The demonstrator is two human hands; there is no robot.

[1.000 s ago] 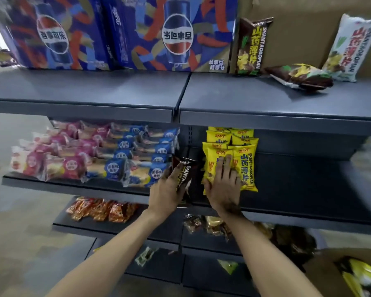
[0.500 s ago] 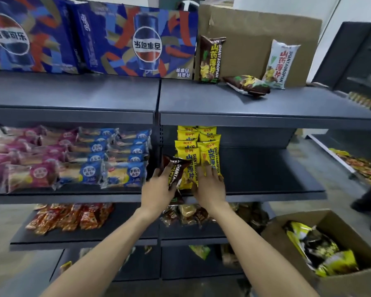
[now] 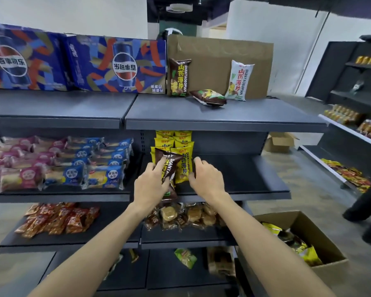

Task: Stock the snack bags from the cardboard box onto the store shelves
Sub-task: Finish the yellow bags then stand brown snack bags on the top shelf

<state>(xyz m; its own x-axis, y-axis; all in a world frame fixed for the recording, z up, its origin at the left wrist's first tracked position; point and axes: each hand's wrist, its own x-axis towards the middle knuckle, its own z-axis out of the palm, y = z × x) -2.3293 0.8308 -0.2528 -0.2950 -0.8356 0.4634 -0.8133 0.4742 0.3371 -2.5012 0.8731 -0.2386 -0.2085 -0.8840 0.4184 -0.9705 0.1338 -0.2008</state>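
My left hand [image 3: 151, 183] grips a brown snack bag [image 3: 167, 168] upright at the front of the middle shelf [image 3: 244, 190]. Behind it stand rows of yellow snack bags [image 3: 181, 151]. My right hand [image 3: 206, 176] touches the right side of the front yellow bag with curled fingers. The cardboard box [image 3: 321, 239] sits on the floor at lower right, holding several yellow and dark bags. On the top shelf [image 3: 223, 116] a brown bag [image 3: 178, 77] and a white bag [image 3: 239, 80] stand, and another brown bag [image 3: 208, 97] lies flat.
Blue cola cartons [image 3: 116, 65] fill the top shelf's left. Pink and blue wrapped cakes [image 3: 62, 163] crowd the middle shelf's left half. Red packets [image 3: 58, 219] and brown snacks [image 3: 180, 215] lie lower. A person's dark legs [image 3: 366, 202] stand at right beside another shelving unit [image 3: 351, 125].
The view has pulled back and tilted up, showing more room and the box. My left hand has brought the brown bag right, in front of the yellow bags. My right hand slid to their right side.
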